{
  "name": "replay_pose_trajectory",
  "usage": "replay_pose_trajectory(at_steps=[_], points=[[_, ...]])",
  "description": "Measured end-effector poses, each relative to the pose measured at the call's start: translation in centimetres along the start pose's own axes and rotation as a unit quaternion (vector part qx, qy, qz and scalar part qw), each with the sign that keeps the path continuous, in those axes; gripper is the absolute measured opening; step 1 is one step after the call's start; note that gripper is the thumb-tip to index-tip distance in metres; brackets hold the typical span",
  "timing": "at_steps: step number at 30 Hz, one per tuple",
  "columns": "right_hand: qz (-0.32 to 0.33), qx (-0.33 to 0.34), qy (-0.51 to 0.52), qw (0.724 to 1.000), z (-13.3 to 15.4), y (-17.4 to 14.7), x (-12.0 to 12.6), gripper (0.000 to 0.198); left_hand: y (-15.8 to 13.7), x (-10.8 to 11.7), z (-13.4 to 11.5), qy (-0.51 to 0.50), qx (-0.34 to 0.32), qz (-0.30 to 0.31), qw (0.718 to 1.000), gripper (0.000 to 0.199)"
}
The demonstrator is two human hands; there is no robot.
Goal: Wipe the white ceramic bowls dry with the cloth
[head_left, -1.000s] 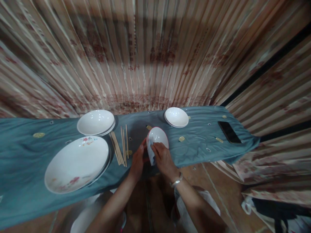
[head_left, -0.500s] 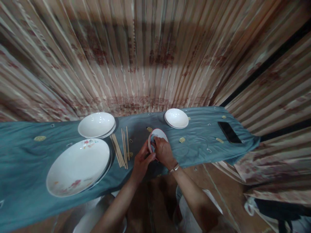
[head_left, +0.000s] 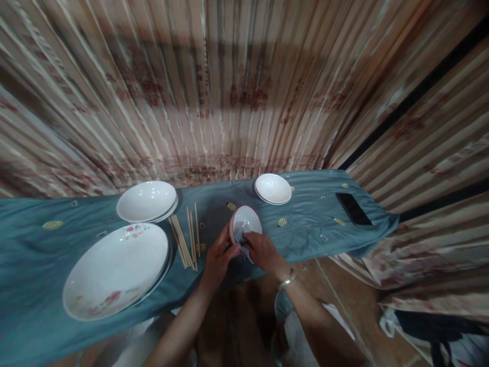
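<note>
A small white bowl with a red rim (head_left: pixel 250 218) is held tilted over the near edge of the table, its inside facing me. My left hand (head_left: pixel 218 257) grips it from the left, thumb at the near rim. Closed on a greyish-blue cloth (head_left: pixel 240 233), my right hand (head_left: pixel 264 252) is at the near side of the bowl. Part of the cloth lies inside the bowl and part shows below the rim. A bracelet circles my right wrist.
Left of my hands lie several chopsticks (head_left: pixel 183 239). Beyond them are stacked large flowered plates (head_left: pixel 118 270) and white bowls (head_left: pixel 147 200). Small stacked bowls (head_left: pixel 273 187) stand behind, and a black phone (head_left: pixel 353 209) lies right, on the blue-green tablecloth (head_left: pixel 305 224). Curtains hang behind.
My right hand has moved from inside the bowl to its near rim with the cloth. The bowl has turned so more of its inside shows. The whole view has shifted slightly.
</note>
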State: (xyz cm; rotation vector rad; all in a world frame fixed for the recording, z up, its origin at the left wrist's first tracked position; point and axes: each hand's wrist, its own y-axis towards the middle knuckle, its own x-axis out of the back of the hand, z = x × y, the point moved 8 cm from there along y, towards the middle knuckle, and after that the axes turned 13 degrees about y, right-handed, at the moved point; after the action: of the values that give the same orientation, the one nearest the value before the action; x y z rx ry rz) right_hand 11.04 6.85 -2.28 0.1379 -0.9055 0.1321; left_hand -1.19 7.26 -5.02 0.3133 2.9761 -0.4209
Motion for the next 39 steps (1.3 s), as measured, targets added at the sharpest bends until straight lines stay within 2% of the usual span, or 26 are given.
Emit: replay_pose_trajectory(at_steps=[5, 9, 12, 15, 17, 21, 26, 28, 32, 34, 39], points=[[-0.063, -0.013, 0.138, 0.988, 0.4, 0.1, 0.5, 0.026, 0.2, 0.0, 0.2, 0.000, -0.009, 0.011, 1.000, 0.079], [-0.113, 0.032, 0.231, 0.966, 1.9, 0.4, 1.4, 0.030, 0.1, -0.1, -0.1, -0.014, -0.021, 0.019, 1.000, 0.081], [-0.119, 0.065, 0.281, 0.950, 2.9, 0.6, 1.9, 0.035, 0.1, -0.1, -0.1, -0.028, -0.015, 0.017, 0.999, 0.082], [-0.117, 0.070, 0.323, 0.937, 3.1, 1.0, 2.2, 0.039, 0.2, -0.1, 0.1, -0.028, -0.016, 0.011, 0.999, 0.083], [-0.120, 0.062, 0.326, 0.935, 2.8, 1.4, 2.0, 0.039, 0.3, -0.1, 0.1, -0.019, -0.023, 0.006, 1.000, 0.081], [-0.141, 0.044, 0.271, 0.951, 1.4, 2.0, 0.8, 0.043, 0.2, -0.2, 0.1, -0.016, -0.036, 0.002, 0.999, 0.074], [-0.140, 0.068, 0.171, 0.973, 0.3, 2.4, 0.1, 0.044, 0.2, -0.2, 0.2, -0.015, -0.038, -0.006, 0.999, 0.075], [-0.124, 0.066, 0.111, 0.984, 0.0, 2.3, 0.3, 0.040, 0.3, -0.2, 0.4, -0.009, -0.033, -0.006, 0.999, 0.076], [-0.038, 0.064, 0.037, 0.997, -0.2, 2.0, 0.5, 0.024, 0.4, -0.1, 0.7, -0.003, -0.028, -0.009, 1.000, 0.080], [0.004, 0.061, 0.037, 0.997, -0.3, 1.8, 0.6, 0.020, 0.3, -0.2, 0.7, -0.004, -0.027, -0.006, 1.000, 0.083], [0.093, 0.042, 0.096, 0.990, 0.0, 1.0, 0.9, 0.029, 0.0, -0.5, 0.5, -0.031, -0.006, -0.012, 0.999, 0.103]])
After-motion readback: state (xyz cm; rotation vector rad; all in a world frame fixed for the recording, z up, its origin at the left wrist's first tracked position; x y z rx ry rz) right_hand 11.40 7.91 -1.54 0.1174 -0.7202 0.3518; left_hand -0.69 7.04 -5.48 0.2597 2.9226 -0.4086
